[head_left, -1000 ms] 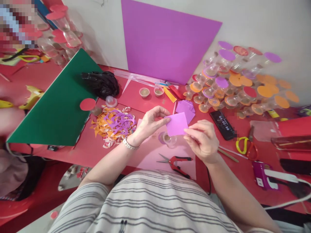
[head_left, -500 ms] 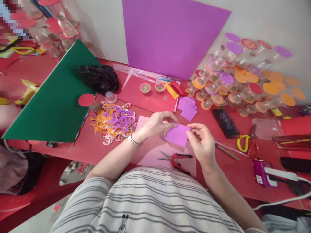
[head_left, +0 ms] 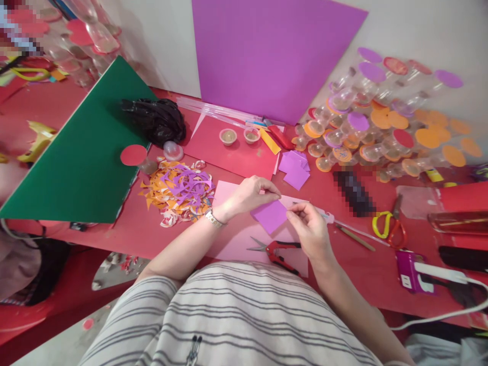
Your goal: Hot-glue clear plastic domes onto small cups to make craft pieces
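Note:
A purple paper square (head_left: 270,217) is held over a pink sheet (head_left: 236,249). My left hand (head_left: 253,194) pinches its upper edge between thumb and fingers. At the right corner, my right hand (head_left: 310,229) has thumb and fingertips closed on the same square. Just below, red-handled snips (head_left: 280,251) lie on the pink sheet with blades parted. Beyond my hands sits a small stack of purple squares (head_left: 296,170). A pile of orange and purple paper scraps (head_left: 177,190) lies left of my left wrist.
Clear bottle shapes with coloured discs (head_left: 358,122) crowd the back right. A green board (head_left: 76,162) leans at left beside a black plastic bag (head_left: 156,122). Two small cups (head_left: 227,136) stand at the back. Scissors (head_left: 391,226) and a purple power block (head_left: 414,274) lie right.
My right hand has shifted left and slightly down, and the purple square has moved left and turned between my hands. A pale stick behind my right hand now shows.

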Demonstrator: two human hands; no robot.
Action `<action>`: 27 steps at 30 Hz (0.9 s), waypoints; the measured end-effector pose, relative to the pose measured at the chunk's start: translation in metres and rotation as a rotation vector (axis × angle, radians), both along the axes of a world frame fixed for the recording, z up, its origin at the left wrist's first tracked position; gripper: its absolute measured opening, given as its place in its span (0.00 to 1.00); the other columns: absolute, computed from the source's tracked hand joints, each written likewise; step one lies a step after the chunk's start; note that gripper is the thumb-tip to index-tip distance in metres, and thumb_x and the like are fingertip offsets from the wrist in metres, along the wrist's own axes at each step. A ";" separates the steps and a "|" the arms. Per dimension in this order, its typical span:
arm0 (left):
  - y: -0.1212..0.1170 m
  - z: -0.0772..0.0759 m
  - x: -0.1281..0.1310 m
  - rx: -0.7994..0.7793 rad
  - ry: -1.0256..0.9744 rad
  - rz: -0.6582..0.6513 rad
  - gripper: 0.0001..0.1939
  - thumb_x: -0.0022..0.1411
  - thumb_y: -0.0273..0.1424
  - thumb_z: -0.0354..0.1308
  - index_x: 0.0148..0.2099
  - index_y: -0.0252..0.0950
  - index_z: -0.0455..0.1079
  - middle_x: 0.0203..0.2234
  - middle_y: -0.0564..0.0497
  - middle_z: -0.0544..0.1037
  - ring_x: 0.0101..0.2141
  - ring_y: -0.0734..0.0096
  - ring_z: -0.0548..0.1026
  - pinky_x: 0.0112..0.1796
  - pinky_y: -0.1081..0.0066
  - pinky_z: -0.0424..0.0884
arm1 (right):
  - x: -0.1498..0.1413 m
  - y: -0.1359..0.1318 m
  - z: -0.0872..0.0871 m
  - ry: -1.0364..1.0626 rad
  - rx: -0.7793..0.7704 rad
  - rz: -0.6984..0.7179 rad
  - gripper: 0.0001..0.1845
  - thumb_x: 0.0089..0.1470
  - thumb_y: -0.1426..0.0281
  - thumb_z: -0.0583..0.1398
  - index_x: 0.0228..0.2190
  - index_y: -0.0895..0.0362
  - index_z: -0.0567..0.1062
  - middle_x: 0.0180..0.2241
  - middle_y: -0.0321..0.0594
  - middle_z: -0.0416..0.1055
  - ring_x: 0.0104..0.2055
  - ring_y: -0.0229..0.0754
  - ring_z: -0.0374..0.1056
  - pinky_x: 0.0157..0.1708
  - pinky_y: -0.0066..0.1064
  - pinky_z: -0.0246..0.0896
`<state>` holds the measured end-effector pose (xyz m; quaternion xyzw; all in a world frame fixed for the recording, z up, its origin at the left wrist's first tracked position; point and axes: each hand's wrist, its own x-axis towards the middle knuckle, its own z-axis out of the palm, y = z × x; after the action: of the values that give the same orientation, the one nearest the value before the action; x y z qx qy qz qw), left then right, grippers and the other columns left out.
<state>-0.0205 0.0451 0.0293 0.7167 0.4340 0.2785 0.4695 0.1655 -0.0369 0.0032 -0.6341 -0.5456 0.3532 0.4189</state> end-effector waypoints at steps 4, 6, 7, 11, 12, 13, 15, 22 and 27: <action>0.003 -0.005 0.003 -0.003 0.044 -0.013 0.05 0.58 0.27 0.62 0.34 0.37 0.81 0.30 0.53 0.83 0.33 0.71 0.78 0.37 0.75 0.69 | 0.001 0.000 -0.004 0.009 -0.028 0.009 0.09 0.50 0.62 0.63 0.28 0.53 0.71 0.25 0.34 0.71 0.27 0.39 0.67 0.28 0.32 0.65; 0.004 -0.006 0.004 -0.014 0.045 -0.018 0.06 0.58 0.26 0.62 0.34 0.37 0.81 0.30 0.53 0.84 0.33 0.71 0.78 0.37 0.76 0.69 | 0.001 0.000 -0.004 0.013 -0.036 0.009 0.08 0.50 0.62 0.63 0.28 0.53 0.71 0.24 0.34 0.71 0.26 0.39 0.66 0.27 0.31 0.64; 0.004 -0.007 0.005 -0.019 0.045 -0.020 0.06 0.58 0.26 0.62 0.34 0.37 0.81 0.31 0.53 0.84 0.33 0.71 0.78 0.36 0.76 0.69 | 0.002 0.000 -0.004 0.014 -0.040 0.008 0.08 0.50 0.62 0.63 0.27 0.53 0.71 0.24 0.33 0.71 0.26 0.39 0.66 0.27 0.31 0.64; 0.006 -0.010 0.006 -0.030 0.053 -0.033 0.07 0.58 0.25 0.62 0.36 0.36 0.82 0.31 0.52 0.84 0.34 0.71 0.78 0.37 0.76 0.68 | 0.002 0.002 -0.004 0.019 -0.048 0.006 0.08 0.49 0.62 0.63 0.27 0.53 0.71 0.23 0.33 0.71 0.26 0.39 0.66 0.27 0.32 0.64; 0.006 -0.011 0.006 -0.031 0.057 -0.035 0.07 0.58 0.25 0.62 0.36 0.36 0.82 0.32 0.52 0.84 0.34 0.71 0.78 0.37 0.76 0.68 | 0.003 0.002 -0.005 0.019 -0.049 0.004 0.08 0.49 0.62 0.63 0.27 0.53 0.71 0.24 0.34 0.71 0.26 0.39 0.66 0.27 0.32 0.64; 0.006 -0.012 0.007 -0.031 0.062 -0.037 0.07 0.58 0.24 0.62 0.36 0.36 0.82 0.32 0.52 0.84 0.33 0.72 0.78 0.37 0.76 0.68 | 0.003 0.002 -0.006 0.018 -0.049 0.004 0.08 0.49 0.62 0.63 0.27 0.53 0.71 0.24 0.34 0.71 0.26 0.40 0.66 0.27 0.32 0.64; 0.007 -0.015 0.007 -0.029 0.069 -0.042 0.08 0.58 0.24 0.61 0.36 0.36 0.82 0.31 0.52 0.84 0.32 0.73 0.77 0.36 0.76 0.67 | 0.003 0.002 -0.008 0.015 -0.048 0.006 0.08 0.49 0.62 0.63 0.27 0.53 0.71 0.25 0.34 0.72 0.27 0.40 0.67 0.29 0.32 0.65; 0.008 -0.023 0.006 -0.026 0.061 -0.044 0.07 0.58 0.26 0.61 0.36 0.35 0.81 0.30 0.53 0.82 0.30 0.74 0.75 0.34 0.76 0.66 | 0.002 0.003 -0.015 -0.032 -0.033 0.037 0.10 0.52 0.59 0.61 0.28 0.53 0.70 0.25 0.35 0.72 0.28 0.41 0.68 0.29 0.33 0.66; 0.006 -0.021 0.005 -0.018 0.058 -0.029 0.05 0.59 0.29 0.61 0.36 0.35 0.79 0.30 0.53 0.81 0.31 0.73 0.75 0.35 0.76 0.68 | 0.005 0.002 -0.013 -0.118 0.003 0.075 0.14 0.55 0.55 0.60 0.28 0.53 0.71 0.25 0.36 0.73 0.28 0.40 0.68 0.28 0.33 0.67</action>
<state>-0.0156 0.0507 0.0081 0.7264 0.4395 0.2466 0.4673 0.1704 -0.0353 -0.0096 -0.6323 -0.5932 0.3299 0.3736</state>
